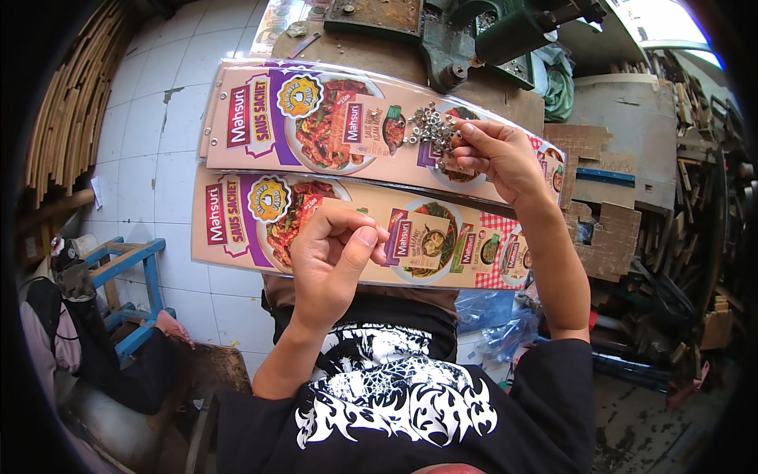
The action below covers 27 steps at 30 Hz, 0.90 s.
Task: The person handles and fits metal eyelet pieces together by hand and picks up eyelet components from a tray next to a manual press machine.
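Two long printed cardboard strips with food pictures lie side by side on a workbench: a far strip (268,118) and a near strip (237,229). A pile of small silver metal eyelets (430,126) rests on the far strip. My right hand (493,158) reaches into that pile, fingertips pinching at the eyelets. My left hand (332,257) hovers over the near strip with fingers curled and thumb against the forefinger; whether it pinches anything is hidden.
A green metal press machine (482,39) stands at the far edge of the bench. Cut cardboard pieces (604,205) and stacked scrap lie to the right. Bamboo sticks (63,118) lean at left. A blue wooden stool (130,280) and another person's foot (170,324) sit lower left.
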Available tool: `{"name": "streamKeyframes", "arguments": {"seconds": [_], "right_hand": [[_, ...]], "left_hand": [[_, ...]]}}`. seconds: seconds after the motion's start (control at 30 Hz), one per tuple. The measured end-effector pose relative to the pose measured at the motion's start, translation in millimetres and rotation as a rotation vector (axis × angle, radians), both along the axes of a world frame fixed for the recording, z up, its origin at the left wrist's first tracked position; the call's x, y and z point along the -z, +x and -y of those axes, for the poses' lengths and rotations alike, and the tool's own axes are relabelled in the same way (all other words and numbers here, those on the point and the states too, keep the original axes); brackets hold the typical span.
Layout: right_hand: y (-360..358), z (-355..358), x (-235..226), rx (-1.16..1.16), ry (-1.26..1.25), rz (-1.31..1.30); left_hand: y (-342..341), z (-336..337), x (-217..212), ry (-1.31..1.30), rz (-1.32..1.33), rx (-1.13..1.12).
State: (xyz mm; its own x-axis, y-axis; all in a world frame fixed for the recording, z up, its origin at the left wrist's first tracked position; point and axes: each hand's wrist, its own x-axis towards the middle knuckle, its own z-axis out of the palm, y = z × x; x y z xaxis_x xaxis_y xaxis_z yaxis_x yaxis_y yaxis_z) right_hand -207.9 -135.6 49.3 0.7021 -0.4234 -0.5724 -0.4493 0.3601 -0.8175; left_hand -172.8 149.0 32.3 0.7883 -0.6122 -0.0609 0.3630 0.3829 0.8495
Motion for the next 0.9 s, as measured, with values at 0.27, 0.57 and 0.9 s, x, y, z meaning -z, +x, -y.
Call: {"name": "streamKeyframes", "arguments": {"seconds": [0.27,0.57,0.9], "right_hand": [[-9,5,0,0.011,-0.037,0.012],[-42,-72,-18,0.132,1.021,0.607],[-62,-104,-24,0.194,1.059,0.741]], "left_hand": [[3,-2,2,-0.001,-0.093,-0.029],[-2,3,-6,-0.024,-0.177,-0.041],[-19,23,-14,-0.077,-0.052,-0.067]]}}
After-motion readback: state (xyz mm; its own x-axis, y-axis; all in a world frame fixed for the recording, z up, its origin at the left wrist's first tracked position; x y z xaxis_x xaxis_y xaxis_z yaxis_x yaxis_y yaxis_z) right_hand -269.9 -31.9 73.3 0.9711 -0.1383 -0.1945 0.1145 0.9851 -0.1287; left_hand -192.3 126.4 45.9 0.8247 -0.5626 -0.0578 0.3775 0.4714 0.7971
